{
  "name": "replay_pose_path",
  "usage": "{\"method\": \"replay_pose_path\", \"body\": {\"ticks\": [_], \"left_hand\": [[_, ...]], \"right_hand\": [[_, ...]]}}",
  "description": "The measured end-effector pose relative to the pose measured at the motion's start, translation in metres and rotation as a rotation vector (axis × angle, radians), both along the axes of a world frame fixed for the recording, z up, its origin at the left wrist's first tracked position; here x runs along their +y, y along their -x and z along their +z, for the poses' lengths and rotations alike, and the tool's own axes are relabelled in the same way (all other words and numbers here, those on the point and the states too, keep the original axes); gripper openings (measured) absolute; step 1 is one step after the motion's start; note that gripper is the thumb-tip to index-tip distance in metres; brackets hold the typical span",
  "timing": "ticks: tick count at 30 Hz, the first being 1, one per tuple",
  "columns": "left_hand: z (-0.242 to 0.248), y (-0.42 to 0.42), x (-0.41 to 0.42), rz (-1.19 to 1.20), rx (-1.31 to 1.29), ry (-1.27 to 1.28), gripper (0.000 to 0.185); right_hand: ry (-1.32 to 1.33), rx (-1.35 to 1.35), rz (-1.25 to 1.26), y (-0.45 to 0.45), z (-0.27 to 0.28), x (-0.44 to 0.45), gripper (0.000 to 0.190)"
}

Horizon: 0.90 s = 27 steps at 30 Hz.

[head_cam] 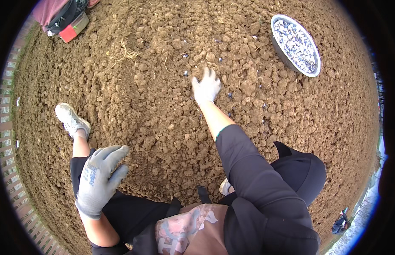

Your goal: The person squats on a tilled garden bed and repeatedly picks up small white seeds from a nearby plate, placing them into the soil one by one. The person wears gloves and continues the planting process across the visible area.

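Note:
My right hand [207, 86], in a whitish work glove, reaches out to the loose brown soil [172, 105]. Its fingers are spread at a soil clod [198, 74]; motion blur hides whether they grip it. Small white-and-purple pieces [186, 73] lie scattered on the ground around that hand, some in a rough line running toward me. My left hand [100, 178], in a grey-coated knit glove with printing on it, hovers over or rests on my left knee, which cannot be told. Its fingers are slightly bent and apart, with nothing in them.
A pale-rimmed oval-looking basin [317, 68] full of white-and-purple pieces stands on the soil at upper right. Another person [62, 17] with a dark bag is at upper left. Dry roots [129, 53] lie on the soil. Brick paving [6, 127] borders the left; a dark bundle [341, 223] lies lower right.

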<state>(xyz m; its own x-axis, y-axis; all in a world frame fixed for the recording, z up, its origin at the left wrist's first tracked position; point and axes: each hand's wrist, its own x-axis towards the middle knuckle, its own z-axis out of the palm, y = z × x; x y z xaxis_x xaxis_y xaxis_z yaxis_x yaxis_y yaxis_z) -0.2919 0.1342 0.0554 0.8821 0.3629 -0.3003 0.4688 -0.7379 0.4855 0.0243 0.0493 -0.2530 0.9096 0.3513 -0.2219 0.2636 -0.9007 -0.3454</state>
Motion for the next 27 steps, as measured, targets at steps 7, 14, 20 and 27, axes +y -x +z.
{"method": "replay_pose_path", "body": {"ticks": [7,14,20,27], "left_hand": [[0.002,-0.024,0.0,-0.129,0.04,0.092,0.042],[-0.007,-0.028,-0.005,-0.147,0.114,0.071,0.045],[-0.005,-0.026,-0.001,-0.143,0.08,0.054,0.046],[-0.01,-0.023,-0.001,-0.154,0.128,0.062,0.048]], "right_hand": [[-0.025,0.023,0.384,0.022,0.008,0.036,0.079],[0.178,-0.188,0.985,-0.021,-0.001,0.038,0.053],[0.313,-0.118,0.623,-0.069,0.013,0.038,0.058],[-0.203,-0.061,0.663,-0.064,0.052,0.165,0.076]]}}
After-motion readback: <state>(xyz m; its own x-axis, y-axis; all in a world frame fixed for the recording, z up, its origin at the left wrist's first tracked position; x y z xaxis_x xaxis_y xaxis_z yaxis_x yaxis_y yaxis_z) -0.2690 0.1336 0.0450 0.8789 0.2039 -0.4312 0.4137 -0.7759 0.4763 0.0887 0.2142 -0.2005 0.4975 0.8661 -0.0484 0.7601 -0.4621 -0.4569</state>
